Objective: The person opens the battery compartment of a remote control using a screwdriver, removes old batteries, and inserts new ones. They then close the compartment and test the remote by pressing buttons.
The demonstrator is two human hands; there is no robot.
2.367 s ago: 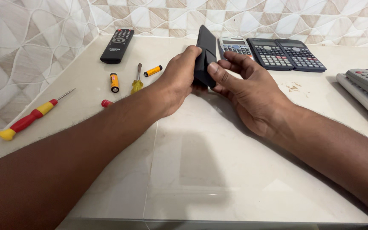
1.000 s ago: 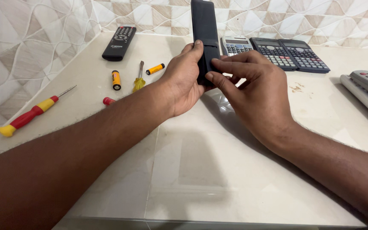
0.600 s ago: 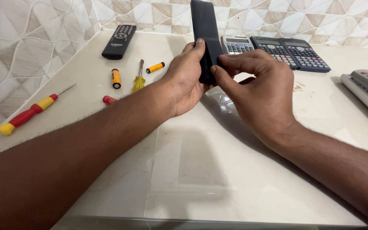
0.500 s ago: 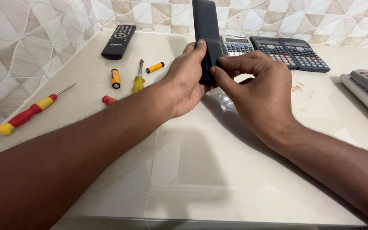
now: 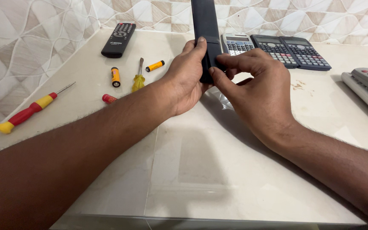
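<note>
Left hand [image 5: 187,81] grips upright black remote [image 5: 205,30]; right hand [image 5: 258,91] pinches its lower end.

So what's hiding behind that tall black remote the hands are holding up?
Behind the black remote sits a grey calculator, its left edge covered, with tiled wall above. The left hand and right hand hide the remote's bottom end, so what lies there is unseen.
</note>
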